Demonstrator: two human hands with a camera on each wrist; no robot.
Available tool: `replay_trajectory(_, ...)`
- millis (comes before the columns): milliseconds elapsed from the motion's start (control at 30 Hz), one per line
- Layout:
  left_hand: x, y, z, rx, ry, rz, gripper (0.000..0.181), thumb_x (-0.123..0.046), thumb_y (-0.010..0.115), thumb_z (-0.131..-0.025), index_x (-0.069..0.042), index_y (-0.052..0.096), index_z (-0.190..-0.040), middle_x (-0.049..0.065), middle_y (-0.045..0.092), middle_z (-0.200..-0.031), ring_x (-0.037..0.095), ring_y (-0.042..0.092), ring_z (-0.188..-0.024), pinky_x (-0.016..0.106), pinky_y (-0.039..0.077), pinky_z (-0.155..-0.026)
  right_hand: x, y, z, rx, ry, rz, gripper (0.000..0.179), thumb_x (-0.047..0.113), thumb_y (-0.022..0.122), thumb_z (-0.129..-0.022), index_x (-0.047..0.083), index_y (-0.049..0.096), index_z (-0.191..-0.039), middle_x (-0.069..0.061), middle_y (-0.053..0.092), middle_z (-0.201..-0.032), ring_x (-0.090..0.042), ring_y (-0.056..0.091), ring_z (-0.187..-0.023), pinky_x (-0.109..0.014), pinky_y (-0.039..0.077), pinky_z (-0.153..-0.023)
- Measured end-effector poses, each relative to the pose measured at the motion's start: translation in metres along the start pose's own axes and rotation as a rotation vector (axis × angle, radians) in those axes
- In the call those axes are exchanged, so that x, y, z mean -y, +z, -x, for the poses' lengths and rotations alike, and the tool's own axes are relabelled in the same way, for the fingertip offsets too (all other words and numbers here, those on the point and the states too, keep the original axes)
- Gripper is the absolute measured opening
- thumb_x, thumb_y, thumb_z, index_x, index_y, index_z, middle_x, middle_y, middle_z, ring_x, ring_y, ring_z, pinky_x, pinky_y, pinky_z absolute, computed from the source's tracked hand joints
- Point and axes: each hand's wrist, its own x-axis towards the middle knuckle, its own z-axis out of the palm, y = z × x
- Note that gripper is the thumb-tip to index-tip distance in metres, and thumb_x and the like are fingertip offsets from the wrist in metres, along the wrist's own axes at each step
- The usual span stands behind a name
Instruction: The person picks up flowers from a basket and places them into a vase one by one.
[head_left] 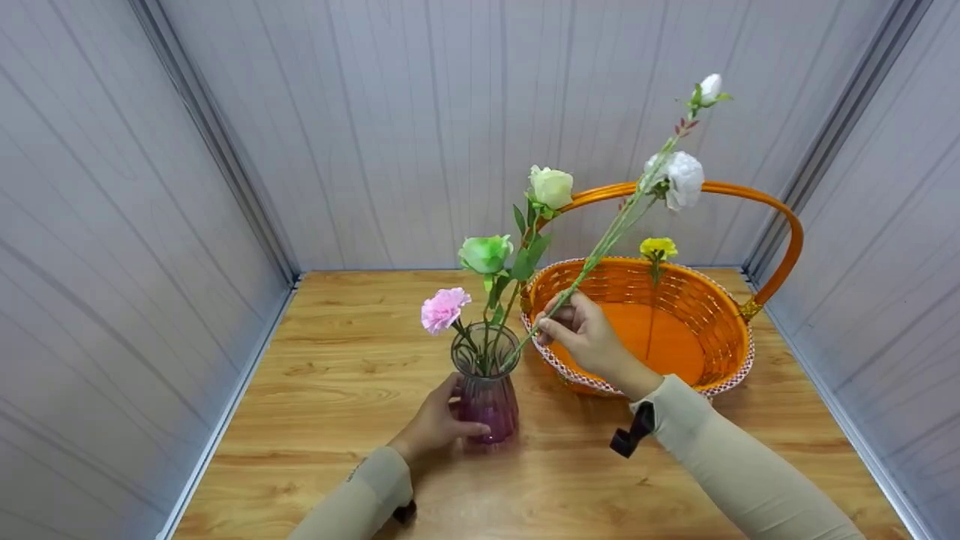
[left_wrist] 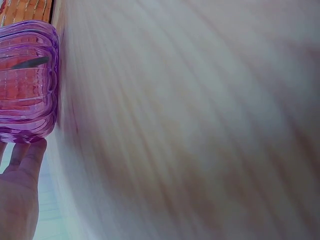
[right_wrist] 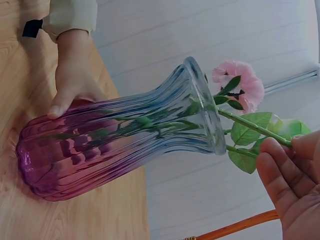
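Observation:
A ribbed glass vase [head_left: 504, 412], clear above and purple below, stands on the table. My left hand [head_left: 433, 426] grips its lower left side; in the left wrist view, fingertips [left_wrist: 36, 150] touch the purple glass [left_wrist: 30, 107]. My right hand [head_left: 592, 341] pinches the green stem of a white flower spray [head_left: 684, 180], which leans up to the right. The stem's lower end passes the vase rim, as the right wrist view shows at the stem [right_wrist: 252, 126]. A pink carnation [head_left: 444, 310], a green rose [head_left: 486, 254] and a cream rose [head_left: 551, 187] stand in the vase.
An orange woven basket [head_left: 731, 379] with a tall arched handle [head_left: 791, 247] stands right of the vase, behind my right forearm. A yellow flower [head_left: 658, 249] leans inside it. Pale panel walls [head_left: 375, 135] enclose the wooden table [head_left: 337, 360] at the back and sides.

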Motion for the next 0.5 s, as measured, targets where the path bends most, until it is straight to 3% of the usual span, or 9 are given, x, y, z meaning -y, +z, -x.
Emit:
replay_trajectory(133,0.001,0.000,0.000,-0.007,-0.003,-0.009,0.086,-0.027,0.097,-0.082,-0.014,0.049,-0.152,0.016,0.060,-0.145,0.037,0.059,-0.141,0.055,0.053,-0.119,-0.004,0.005,-0.001,0.008,-0.016,0.032,0.022,-0.010,0.060,-0.105,-0.006,0.046,-0.122,-0.031,0.073,-0.103,-0.015,0.073,-0.079,-0.027,0.067,-0.077)
replay_trajectory(300,0.002,0.000,0.000,-0.011,-0.011,-0.004,0.087,-0.025,0.097,-0.082,-0.014,0.048,-0.153,0.016,0.060,-0.146,0.038,0.059,-0.141,0.055,0.053,-0.120,-0.006,0.010,-0.003,0.006,-0.005,0.079,0.035,-0.010,0.064,-0.103,-0.002,0.038,-0.127,-0.039,0.072,-0.101,-0.013,0.074,-0.076,-0.026,0.067,-0.075)
replay_trajectory(500,0.002,0.000,0.000,-0.007,-0.016,0.012,0.086,-0.023,0.097,-0.083,-0.015,0.048,-0.153,0.016,0.060,-0.146,0.037,0.059,-0.141,0.053,0.053,-0.120,-0.005,0.013,-0.004,0.021,-0.011,0.120,0.022,-0.005,0.055,-0.109,-0.001,0.039,-0.123,-0.039,0.072,-0.097,-0.008,0.072,-0.072,-0.027,0.067,-0.073)
